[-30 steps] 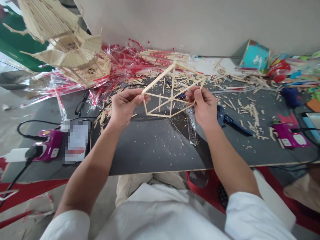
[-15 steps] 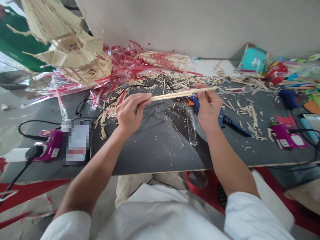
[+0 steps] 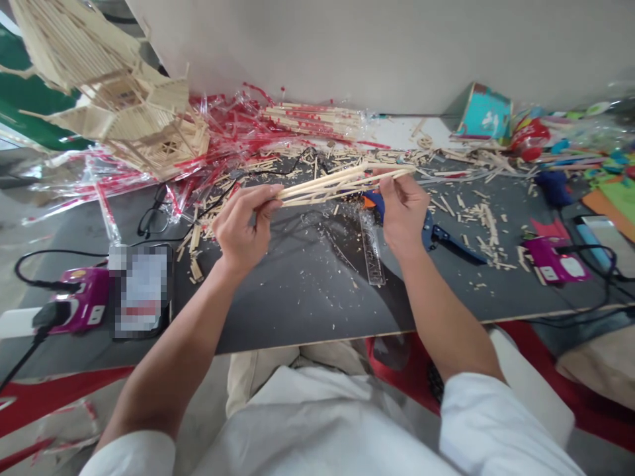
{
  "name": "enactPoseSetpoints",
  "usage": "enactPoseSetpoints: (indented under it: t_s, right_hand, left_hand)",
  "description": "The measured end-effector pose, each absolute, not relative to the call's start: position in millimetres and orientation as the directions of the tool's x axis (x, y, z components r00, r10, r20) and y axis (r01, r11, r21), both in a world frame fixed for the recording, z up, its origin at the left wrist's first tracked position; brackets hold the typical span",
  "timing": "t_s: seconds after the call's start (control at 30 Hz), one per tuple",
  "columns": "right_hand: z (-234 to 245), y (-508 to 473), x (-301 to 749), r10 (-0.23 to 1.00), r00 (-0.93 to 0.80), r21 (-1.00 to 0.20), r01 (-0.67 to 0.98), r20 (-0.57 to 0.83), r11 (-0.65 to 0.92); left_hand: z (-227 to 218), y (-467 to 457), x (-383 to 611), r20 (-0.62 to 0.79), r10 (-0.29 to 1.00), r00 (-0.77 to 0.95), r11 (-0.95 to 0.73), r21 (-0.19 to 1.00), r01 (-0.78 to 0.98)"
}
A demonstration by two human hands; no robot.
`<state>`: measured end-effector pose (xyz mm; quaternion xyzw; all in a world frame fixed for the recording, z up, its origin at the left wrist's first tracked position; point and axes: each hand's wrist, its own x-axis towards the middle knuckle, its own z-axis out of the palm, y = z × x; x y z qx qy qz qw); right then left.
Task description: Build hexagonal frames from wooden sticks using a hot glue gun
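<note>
A narrow frame of pale wooden sticks (image 3: 325,186), with short slanted pieces between its long rails, is held up above the table. My left hand (image 3: 247,223) pinches its left end between thumb and fingers. At the other end, my right hand (image 3: 405,215) grips the frame, fingers partly behind it. Beneath and behind my right hand lies a blue-handled tool (image 3: 459,246) with an orange part, its head partly hidden. A clear ruler (image 3: 372,254) rests on the dark table (image 3: 297,297) between my forearms.
A wooden stick model of a tiered building (image 3: 149,122) stands at back left, beside red-and-clear wrappers (image 3: 225,129). Cut stick pieces (image 3: 483,221) litter the table. A phone (image 3: 143,291), purple power adapters (image 3: 86,297) with cords and a blue glue gun-like object (image 3: 553,188) lie around the sides.
The stick frame has tilted, so its lattice side now shows instead of a thin edge. Both hands still hold its ends. The whole view has shifted slightly.
</note>
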<state>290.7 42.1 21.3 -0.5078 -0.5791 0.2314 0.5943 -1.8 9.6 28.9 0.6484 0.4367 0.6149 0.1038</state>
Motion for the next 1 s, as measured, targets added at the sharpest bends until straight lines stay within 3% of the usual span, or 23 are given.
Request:
enactPoseSetpoints:
  t_s: [0.1, 0.23, 0.33, 0.43, 0.53, 0.63, 0.7, 0.77, 0.83, 0.9, 0.93, 1.0]
  right_hand:
    - [25.0, 39.7, 289.7, 0.881, 0.232, -0.887, 0.324, 0.413, 0.33]
    - [34.1, 33.6, 286.2, 0.92, 0.179, -0.925, 0.221, 0.35, 0.309]
    - [40.2, 28.0, 285.2, 0.969, 0.038, -0.965, 0.108, 0.242, 0.237]
    - [43.1, 24.3, 288.0, 0.967, -0.202, -0.988, -0.018, 0.156, 0.156]
    - [45.2, 23.2, 293.3, 0.89, -0.453, -0.999, -0.031, 0.05, 0.04]
    - [48.2, 25.1, 299.4, 0.729, -0.668, -0.988, 0.125, -0.148, -0.086]
    - [48.5, 28.5, 304.6, 0.657, -0.716, -0.968, 0.228, -0.238, -0.102]
    - [45.1, 34.1, 311.4, 0.785, -0.587, -0.96, 0.277, -0.201, -0.039]
    - [37.1, 41.8, 320.0, 0.97, -0.241, -0.908, 0.411, -0.017, 0.086]
    - [26.0, 50.1, 328.8, 0.974, 0.073, -0.725, 0.681, 0.213, 0.108]
    - [20.2, 53.8, 332.4, 0.956, 0.136, -0.617, 0.785, 0.26, 0.056]
    - [9.9, 59.7, 337.0, 0.964, 0.187, -0.515, 0.855, 0.189, -0.065]
  left_hand:
    - [32.4, 6.7, 1.9, 0.679, 0.706, -0.204, -0.55, 0.706, 0.447]
    - [41.6, 6.6, 2.6, 0.605, 0.746, -0.279, -0.516, 0.79, 0.333]
    - [48.6, 12.3, -5.0, 0.55, 0.802, -0.234, -0.502, 0.832, 0.235]
    - [50.2, 20.9, -16.6, 0.433, 0.898, -0.077, -0.396, 0.872, 0.287]
    - [46.0, 27.5, -25.0, 0.292, 0.955, 0.057, -0.293, 0.889, 0.353]
    - [41.6, 28.8, -27.3, 0.165, 0.972, 0.165, -0.217, 0.899, 0.38]
    - [41.3, 26.7, -26.2, 0.097, 0.965, 0.243, -0.198, 0.879, 0.433]
    - [43.3, 23.3, -24.0, 0.058, 0.949, 0.31, -0.207, 0.855, 0.476]
    - [45.9, 19.9, -21.2, 0.037, 0.933, 0.359, -0.224, 0.84, 0.495]
    - [46.9, 17.7, -18.2, 0.012, 0.918, 0.397, -0.229, 0.832, 0.504]
    - [46.2, 17.2, -16.7, -0.002, 0.912, 0.409, -0.227, 0.83, 0.51]
    - [42.8, 17.2, -14.1, -0.014, 0.904, 0.427, -0.231, 0.825, 0.515]
